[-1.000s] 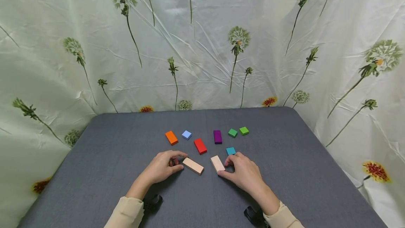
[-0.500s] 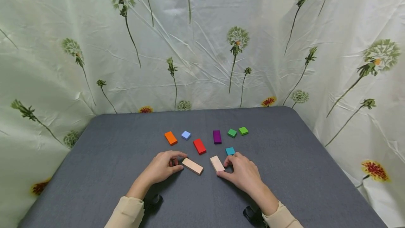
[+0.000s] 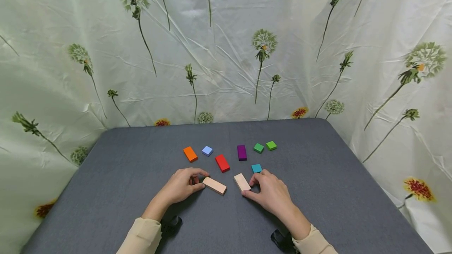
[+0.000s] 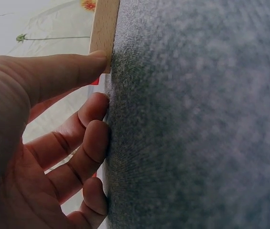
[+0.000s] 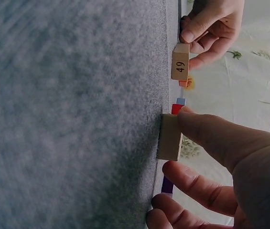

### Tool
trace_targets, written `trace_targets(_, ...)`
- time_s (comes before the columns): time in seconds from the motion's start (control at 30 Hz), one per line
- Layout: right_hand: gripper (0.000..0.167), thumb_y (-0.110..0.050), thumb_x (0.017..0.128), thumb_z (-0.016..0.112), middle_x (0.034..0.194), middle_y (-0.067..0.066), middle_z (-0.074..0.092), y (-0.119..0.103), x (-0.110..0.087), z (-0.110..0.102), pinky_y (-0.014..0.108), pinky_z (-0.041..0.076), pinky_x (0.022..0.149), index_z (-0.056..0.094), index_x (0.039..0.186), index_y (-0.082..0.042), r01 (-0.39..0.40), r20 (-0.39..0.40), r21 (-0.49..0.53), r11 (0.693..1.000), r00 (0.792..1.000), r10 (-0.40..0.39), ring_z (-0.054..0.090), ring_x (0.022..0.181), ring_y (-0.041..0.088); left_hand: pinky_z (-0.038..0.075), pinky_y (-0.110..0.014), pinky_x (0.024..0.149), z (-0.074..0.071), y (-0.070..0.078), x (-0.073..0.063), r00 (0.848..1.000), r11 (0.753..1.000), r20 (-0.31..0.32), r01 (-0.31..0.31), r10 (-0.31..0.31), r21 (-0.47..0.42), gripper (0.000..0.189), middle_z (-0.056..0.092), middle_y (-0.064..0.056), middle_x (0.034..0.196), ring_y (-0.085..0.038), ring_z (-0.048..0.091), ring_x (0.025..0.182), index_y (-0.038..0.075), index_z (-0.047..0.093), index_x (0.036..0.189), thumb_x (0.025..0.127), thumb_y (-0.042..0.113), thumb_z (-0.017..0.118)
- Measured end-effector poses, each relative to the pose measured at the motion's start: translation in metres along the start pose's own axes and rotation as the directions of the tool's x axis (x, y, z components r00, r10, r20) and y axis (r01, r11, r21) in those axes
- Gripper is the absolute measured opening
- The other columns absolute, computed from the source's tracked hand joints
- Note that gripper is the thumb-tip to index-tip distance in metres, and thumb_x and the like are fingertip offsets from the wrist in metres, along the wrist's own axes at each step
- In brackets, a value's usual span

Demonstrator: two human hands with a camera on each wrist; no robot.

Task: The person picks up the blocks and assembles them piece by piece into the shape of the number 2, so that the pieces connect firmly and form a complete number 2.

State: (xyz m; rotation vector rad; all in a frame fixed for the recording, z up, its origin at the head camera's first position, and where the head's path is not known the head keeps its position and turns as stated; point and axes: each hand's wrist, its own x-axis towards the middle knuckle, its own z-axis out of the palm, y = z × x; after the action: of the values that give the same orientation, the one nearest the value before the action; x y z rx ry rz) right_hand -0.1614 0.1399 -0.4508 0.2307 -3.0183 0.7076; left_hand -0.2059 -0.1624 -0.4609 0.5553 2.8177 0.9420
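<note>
Two plain wooden blocks lie on the dark grey tabletop. My left hand [image 3: 184, 183] holds the left wooden block [image 3: 214, 185] at its left end, thumb in front and index finger behind. The right wrist view shows the number 49 on a face of this block [image 5: 180, 64]. My right hand [image 3: 270, 191] holds the right wooden block [image 3: 242, 182] between thumb and index finger at its near right end. In the left wrist view the thumb [image 4: 72, 71] presses against the wood, and the other fingers curl below it. A gap separates the two blocks.
Beyond my hands lie an orange block [image 3: 190, 154], a light blue block [image 3: 207, 151], a red block [image 3: 222, 163], a purple block [image 3: 241, 153], a green block [image 3: 259, 148], a lime block [image 3: 271, 146] and a teal block [image 3: 256, 168]. A flowered curtain [image 3: 226, 50] hangs behind the table.
</note>
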Motion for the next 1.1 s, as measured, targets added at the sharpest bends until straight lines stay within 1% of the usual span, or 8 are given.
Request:
trace_targets(0.33,0.033,-0.045,0.081,0.093,0.084,-0.003,0.054,0.001,0.000,0.000,0.031,0.037,0.060,0.071,0.088,-0.023,-0.008,0.011,0.000,1.000,1.000,0.008,0.045,0.069,0.013,0.041,-0.024,0.061,0.001,-0.001,-0.001,1.000,1.000,0.000,0.007,-0.007,-0.005,0.025,0.061,0.009,0.079,-0.006,0.049,0.064,0.023,0.080,0.118,0.095,0.016,0.083)
trace_targets(0.5,0.032,-0.044,0.082,0.093,0.084,-0.003,0.054,0.000,0.000,0.001,0.030,0.037,0.059,0.071,0.087,-0.023,0.000,0.011,0.019,1.000,1.000,-0.001,0.045,0.069,0.012,0.042,-0.024,0.062,-0.001,-0.004,-0.003,1.000,1.000,-0.003,-0.008,0.008,-0.013,0.022,0.062,0.010,0.079,-0.006,0.050,0.064,0.022,0.079,0.115,0.094,0.017,0.084)
trace_targets(0.67,0.032,-0.044,0.082,0.093,0.084,-0.003,0.055,0.001,0.000,0.000,0.030,0.037,0.059,0.070,0.087,-0.023,0.002,0.004,0.006,1.000,1.000,-0.002,0.045,0.069,0.012,0.043,-0.023,0.062,-0.001,-0.005,-0.005,1.000,0.999,0.003,-0.023,0.023,-0.038,0.020,0.064,0.010,0.080,-0.005,0.051,0.065,0.021,0.079,0.113,0.094,0.018,0.084)
trace_targets(0.87,0.031,-0.043,0.082,0.093,0.084,-0.003,0.054,0.001,0.000,0.001,0.030,0.037,0.059,0.070,0.087,-0.023,0.003,0.006,0.012,1.000,1.000,-0.004,0.045,0.070,0.012,0.043,-0.023,0.061,-0.002,-0.005,-0.011,1.000,0.998,0.012,-0.027,0.028,-0.061,0.018,0.063,0.010,0.079,-0.004,0.051,0.064,0.020,0.079,0.110,0.093,0.020,0.085)
trace_targets(1.1,0.031,-0.043,0.082,0.093,0.084,-0.003,0.054,0.001,-0.001,0.001,0.030,0.037,0.059,0.071,0.088,-0.023,0.005,0.004,0.015,1.000,1.000,-0.005,0.045,0.070,0.012,0.042,-0.023,0.061,-0.003,-0.003,-0.021,0.999,0.996,0.019,-0.029,0.031,-0.080,0.019,0.062,0.009,0.078,-0.003,0.051,0.065,0.020,0.079,0.108,0.091,0.022,0.087)
